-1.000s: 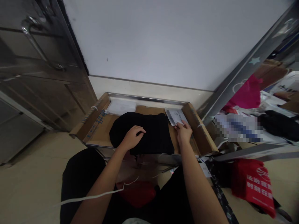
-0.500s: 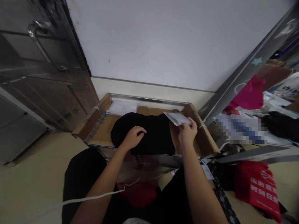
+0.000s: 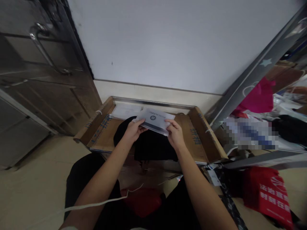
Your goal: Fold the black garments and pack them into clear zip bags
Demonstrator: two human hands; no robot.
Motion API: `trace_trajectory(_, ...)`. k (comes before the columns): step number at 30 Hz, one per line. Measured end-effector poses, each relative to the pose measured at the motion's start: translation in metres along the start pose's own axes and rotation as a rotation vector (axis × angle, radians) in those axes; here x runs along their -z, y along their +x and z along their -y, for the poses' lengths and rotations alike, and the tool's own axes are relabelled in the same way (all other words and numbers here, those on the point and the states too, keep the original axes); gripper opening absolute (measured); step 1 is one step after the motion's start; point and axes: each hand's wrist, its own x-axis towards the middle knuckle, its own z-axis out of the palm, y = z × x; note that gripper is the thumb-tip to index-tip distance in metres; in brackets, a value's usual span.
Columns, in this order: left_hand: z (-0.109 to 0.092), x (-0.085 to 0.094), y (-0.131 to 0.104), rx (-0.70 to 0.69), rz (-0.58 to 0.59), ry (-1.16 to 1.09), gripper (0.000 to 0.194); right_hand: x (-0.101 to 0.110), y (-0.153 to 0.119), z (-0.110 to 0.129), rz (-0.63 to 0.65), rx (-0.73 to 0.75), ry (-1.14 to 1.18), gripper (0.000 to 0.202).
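Observation:
A translucent plastic bag [image 3: 155, 118] with dark printing and a grey band is held flat between both hands. My left hand [image 3: 134, 130] pinches its left end, thumb on top. At the right end, my right hand [image 3: 175, 132] grips the edge between thumb and fingers. Beneath the bag lies a folded black cloth item [image 3: 153, 148], partly covered by the bag and hands. It rests on a cardboard-lined tray [image 3: 100, 137] with raised cardboard sides. Behind my left hand, another white plastic bag [image 3: 126, 111] lies at the tray's back left.
A white wall [image 3: 153, 48] rises behind the tray, and a metal door with a handle [image 3: 48, 54] is at left. To the right stands a cluttered shelf with a pink bag [image 3: 257, 97]; a red printed bag [image 3: 268, 195] hangs below. A white cord [image 3: 100, 203] crosses my left forearm.
My right hand has brought the plastic bag leftward from the tray's right side to above the black cloth. My left hand has risen from the cloth and taken hold of the bag's left end.

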Motion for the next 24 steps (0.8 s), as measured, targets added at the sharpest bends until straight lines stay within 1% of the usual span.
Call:
trace_trajectory(2, 0.004, 0.006, 0.004, -0.099, -0.067, 0.008, 0.036, 0.001, 0.008, -0.015, 0.007, -0.025, -0.010, 0.031)
trace_trajectory(4, 0.008, 0.014, 0.005, -0.162, -0.094, 0.015, 0.038, 0.002, 0.012, -0.025, 0.026, -0.052, -0.015, 0.027)
trace_trajectory(6, 0.011, 0.022, 0.004, -0.180, -0.109, 0.010, 0.040, 0.002, 0.012, -0.030, 0.065, -0.070, -0.008, 0.026)
trace_trajectory(7, 0.013, 0.026, 0.004, -0.178, -0.120, -0.001, 0.040, 0.002, 0.011, -0.030, 0.092, -0.076, 0.006, 0.029)
trace_trajectory(8, 0.013, 0.029, 0.004, -0.176, -0.132, -0.016, 0.039, 0.002, 0.009, -0.030, 0.126, -0.083, 0.023, 0.035)
trace_trajectory(10, 0.013, 0.034, 0.006, -0.188, -0.162, -0.046, 0.037, 0.001, 0.004, -0.028, 0.200, -0.110, 0.060, 0.053)
trace_trajectory(12, 0.012, 0.035, 0.007, -0.212, -0.172, -0.066, 0.037, 0.002, 0.001, -0.026, 0.271, -0.154, 0.084, 0.069)
trace_trajectory(14, 0.012, 0.032, 0.006, -0.226, -0.150, -0.074, 0.040, 0.003, 0.000, -0.025, 0.327, -0.191, 0.084, 0.074)
trace_trajectory(17, 0.016, 0.020, -0.004, -0.195, -0.050, -0.001, 0.050, 0.005, 0.002, -0.029, 0.352, -0.203, 0.052, 0.061)
trace_trajectory(19, 0.021, 0.009, -0.013, -0.125, 0.017, 0.126, 0.058, 0.006, 0.004, -0.034, 0.329, -0.181, 0.020, 0.053)
trace_trajectory(21, 0.029, -0.001, -0.023, -0.034, 0.058, 0.259, 0.067, 0.005, 0.006, -0.038, 0.304, -0.159, -0.013, 0.052)
trace_trajectory(23, 0.037, -0.009, -0.030, 0.039, 0.091, 0.348, 0.071, 0.005, 0.006, -0.040, 0.297, -0.144, -0.057, 0.052)
trace_trajectory(24, 0.040, -0.012, -0.031, 0.061, 0.105, 0.372, 0.071, 0.005, 0.006, -0.041, 0.300, -0.136, -0.084, 0.052)
